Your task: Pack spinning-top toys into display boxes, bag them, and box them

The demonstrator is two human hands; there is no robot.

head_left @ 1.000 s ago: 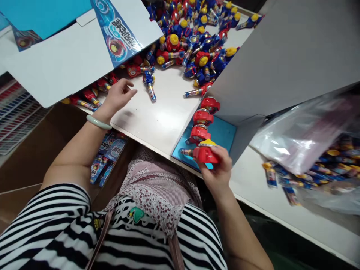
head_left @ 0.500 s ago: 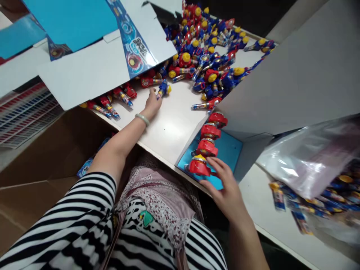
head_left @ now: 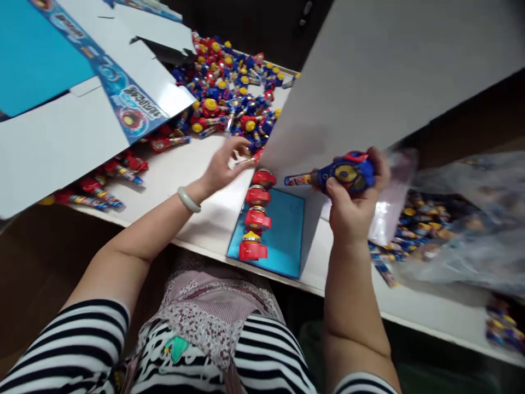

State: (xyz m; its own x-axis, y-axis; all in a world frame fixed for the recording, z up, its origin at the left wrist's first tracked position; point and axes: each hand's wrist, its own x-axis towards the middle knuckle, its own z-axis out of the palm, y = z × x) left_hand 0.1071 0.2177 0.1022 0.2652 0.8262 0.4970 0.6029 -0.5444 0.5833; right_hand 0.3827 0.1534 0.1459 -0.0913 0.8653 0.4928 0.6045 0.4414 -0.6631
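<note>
My right hand (head_left: 353, 205) is shut on a blue plastic toy (head_left: 346, 173) with a yellow round centre and a striped tube, holding it up above the white table. My left hand (head_left: 223, 168) lies open over the table, its fingertips beside a thin striped toy tube with a red end (head_left: 247, 161). I cannot tell whether they touch it. A heap of red, blue and yellow toys (head_left: 225, 90) lies beyond that hand. Several red toys (head_left: 257, 216) stand in a row in an open blue display box (head_left: 283, 235), just left of my right hand.
A folded white and blue printed cardboard flap (head_left: 77, 117) overhangs the table's left side, with red toys (head_left: 94, 186) in a line below it. A large grey-white cardboard panel (head_left: 394, 71) rises on the right. A clear plastic bag of toys (head_left: 447, 230) lies further right.
My right hand has moved from the red row and now holds a blue toy up. My left hand has shifted right, and the blue toy has gone from beside it. The view has turned.
</note>
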